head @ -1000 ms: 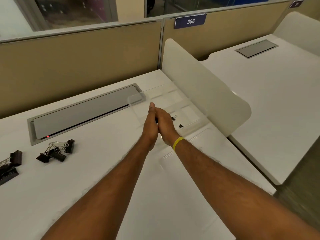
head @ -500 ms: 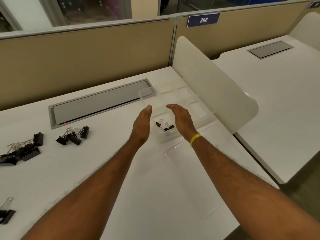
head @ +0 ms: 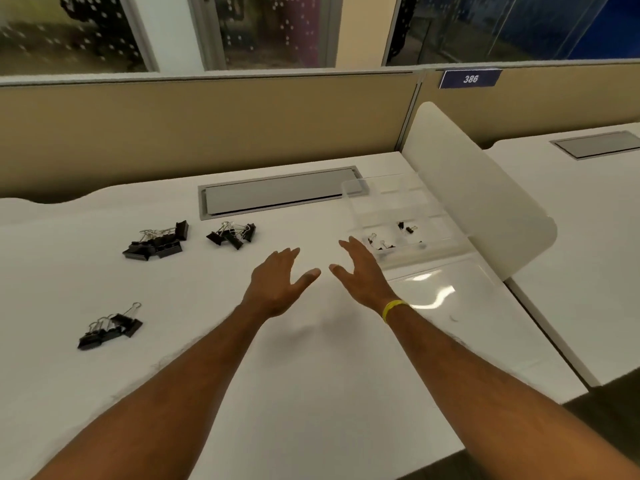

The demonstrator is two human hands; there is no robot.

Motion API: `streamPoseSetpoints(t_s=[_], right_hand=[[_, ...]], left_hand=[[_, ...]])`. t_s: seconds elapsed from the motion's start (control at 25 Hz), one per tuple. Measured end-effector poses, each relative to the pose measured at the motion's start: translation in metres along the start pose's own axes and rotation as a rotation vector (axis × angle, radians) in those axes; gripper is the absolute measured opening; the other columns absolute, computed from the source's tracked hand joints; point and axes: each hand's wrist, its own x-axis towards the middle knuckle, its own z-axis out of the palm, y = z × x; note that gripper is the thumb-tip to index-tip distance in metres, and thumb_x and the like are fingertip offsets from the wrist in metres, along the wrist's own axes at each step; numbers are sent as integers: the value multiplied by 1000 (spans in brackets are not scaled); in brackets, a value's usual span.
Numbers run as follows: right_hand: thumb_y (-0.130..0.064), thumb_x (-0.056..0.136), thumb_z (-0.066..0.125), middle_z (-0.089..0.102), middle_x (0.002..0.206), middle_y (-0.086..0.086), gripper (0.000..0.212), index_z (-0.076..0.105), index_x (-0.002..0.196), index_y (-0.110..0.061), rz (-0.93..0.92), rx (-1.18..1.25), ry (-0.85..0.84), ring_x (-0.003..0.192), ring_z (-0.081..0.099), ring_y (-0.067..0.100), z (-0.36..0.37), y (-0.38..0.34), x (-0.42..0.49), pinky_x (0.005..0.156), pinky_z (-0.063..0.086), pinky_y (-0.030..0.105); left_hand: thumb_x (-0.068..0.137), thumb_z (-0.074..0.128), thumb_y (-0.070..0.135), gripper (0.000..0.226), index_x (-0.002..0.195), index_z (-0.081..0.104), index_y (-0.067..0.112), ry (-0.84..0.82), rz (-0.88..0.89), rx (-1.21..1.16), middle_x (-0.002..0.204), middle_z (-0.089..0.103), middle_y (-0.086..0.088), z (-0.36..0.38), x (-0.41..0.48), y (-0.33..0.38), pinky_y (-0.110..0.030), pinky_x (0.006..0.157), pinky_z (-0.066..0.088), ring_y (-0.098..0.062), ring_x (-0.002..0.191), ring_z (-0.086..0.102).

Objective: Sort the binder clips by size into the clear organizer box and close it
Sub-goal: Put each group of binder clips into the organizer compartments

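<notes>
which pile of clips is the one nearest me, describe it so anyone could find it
Start at the grey rectangular cable hatch set into the white desk, then come toward the near left edge. The small heap of black binder clips with silver wire handles lies there alone, left of the left forearm, well apart from the two piles just in front of the hatch.

Both bare forearms reach forward from the bottom corners and converge toward the middle. The left hand (head: 277, 282) is held palm down, fingers straight and together, thumb spread toward the other hand. The right hand (head: 360, 271) mirrors it, fingers extended and slightly spread, thumb pointing inward, a yellow band at its wrist. Neither grips anything; both seem to hover, thumbs apart.
</notes>
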Motion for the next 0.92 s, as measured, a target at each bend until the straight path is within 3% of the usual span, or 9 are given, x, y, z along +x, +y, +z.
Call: streamPoseSetpoints(t_s=[0.08,0.2,0.36,0.92], right_hand=[[-40,93,59,20,161,-1,64,34,149,-24,-73,-138,-32,148,17,15,21,-9,-9,119,17,33],[-43,92,59,14,163,2,68,29,151,-24,-176,-293,-64,150,12,20,52,-26,-24,121,15,41],[-43,92,58,3,164,1,75,18,154,-26,-244,-401,-128,151,3,20,95,-42,-47,121,12,46],[-43,93,56,-2,164,-1,77,11,155,-28,-234,-393,-272,151,0,20,204,-100,-72,122,8,44]], left_hand=[[76,13,87,98,153,22,26,-8,-20,141,160,22,0,-5,-24,-26,-48,119,15,-22,149,14],[78,14,86,94,153,18,30,24,-44,272,163,11,2,-13,-58,-64,-51,120,1,-20,150,0],[76,12,89,98,154,14,29,74,-83,366,164,0,0,-22,-99,-102,-53,119,-7,-21,150,-12],[77,11,88,98,155,11,29,98,-142,334,164,-3,0,-58,-156,-198,-54,119,-4,-18,150,-12]])
